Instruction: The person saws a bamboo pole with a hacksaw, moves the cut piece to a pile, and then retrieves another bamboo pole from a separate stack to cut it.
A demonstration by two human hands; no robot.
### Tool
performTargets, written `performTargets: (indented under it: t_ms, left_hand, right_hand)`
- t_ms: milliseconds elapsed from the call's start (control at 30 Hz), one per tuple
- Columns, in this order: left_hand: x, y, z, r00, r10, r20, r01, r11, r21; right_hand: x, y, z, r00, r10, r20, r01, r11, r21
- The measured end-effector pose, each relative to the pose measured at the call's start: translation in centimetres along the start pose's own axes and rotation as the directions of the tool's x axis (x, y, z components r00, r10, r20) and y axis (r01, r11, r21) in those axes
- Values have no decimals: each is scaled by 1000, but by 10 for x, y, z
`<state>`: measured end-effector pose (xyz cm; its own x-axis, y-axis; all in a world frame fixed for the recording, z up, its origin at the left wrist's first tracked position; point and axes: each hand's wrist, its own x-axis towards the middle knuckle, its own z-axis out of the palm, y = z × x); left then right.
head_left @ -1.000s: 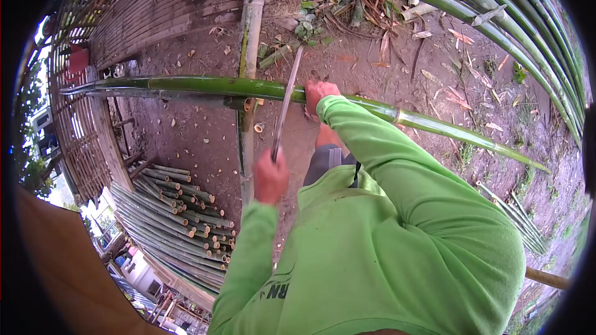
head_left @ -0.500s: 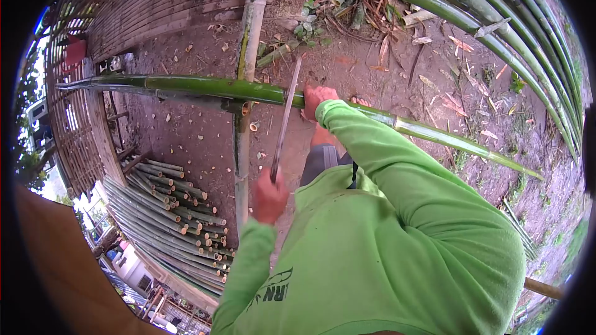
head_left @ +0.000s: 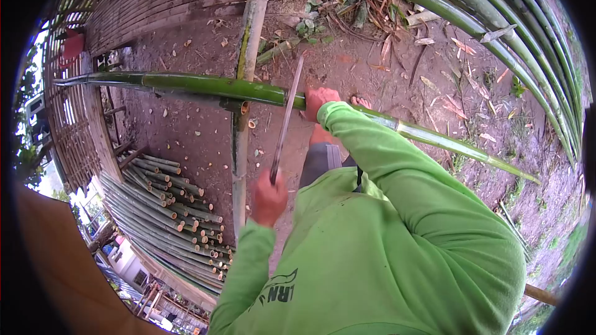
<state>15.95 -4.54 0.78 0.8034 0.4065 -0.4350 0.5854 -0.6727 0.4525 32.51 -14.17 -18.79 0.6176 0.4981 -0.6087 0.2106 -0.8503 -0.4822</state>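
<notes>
A long green bamboo pole (head_left: 192,83) runs across the view, resting on a pale crosswise pole (head_left: 249,43). My right hand (head_left: 320,100) is wrapped round it just right of a saw. The saw (head_left: 288,108) is long and narrow, seen nearly edge-on, and its blade crosses the bamboo. My left hand (head_left: 269,200) is closed round the saw's handle end, low and nearer my body. How deep the blade sits in the bamboo cannot be made out.
Several cut bamboo poles (head_left: 167,205) lie stacked at lower left. Long green poles (head_left: 484,25) lean along the upper right. A slatted bamboo wall (head_left: 136,12) stands at upper left. Shavings and leaves (head_left: 385,43) litter the dirt ground, and my bare foot (head_left: 361,102) shows beyond the pole.
Hardly anything differs. The view has shifted slightly, and both hands keep their hold on the saw and the bamboo pole.
</notes>
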Motion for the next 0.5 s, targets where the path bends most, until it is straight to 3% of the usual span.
performTargets:
  t_ms: [67, 133, 233, 300, 367, 500]
  left_hand:
    - [96, -17, 64, 995, 92, -49, -92, 996, -10]
    - [119, 14, 61, 995, 80, -54, -80, 997, 12]
    - [75, 0, 48, 992, 94, -88, -92, 995, 29]
    - [12, 10, 2, 1000, -17, -6, 17, 999, 45]
    - [-47, 11, -35, 985, -164, 54, 165, 986, -24]
    - [-26, -1, -8, 998, -60, 10, 60, 998, -6]
  right_hand:
    - [3, 4, -14, 1000, -17, 21, 17, 999, 32]
    - [-1, -1, -12, 1000, -20, -22, 21, 999, 26]
    - [0, -4, 6, 1000, 17, 14, -16, 999, -28]
    - [0, -2, -5, 998, -22, 59, 24, 999, -23]
    - [0, -3, 7, 1000, -16, -2, 16, 999, -30]
    - [6, 3, 7, 999, -24, -23, 24, 1000, -15]
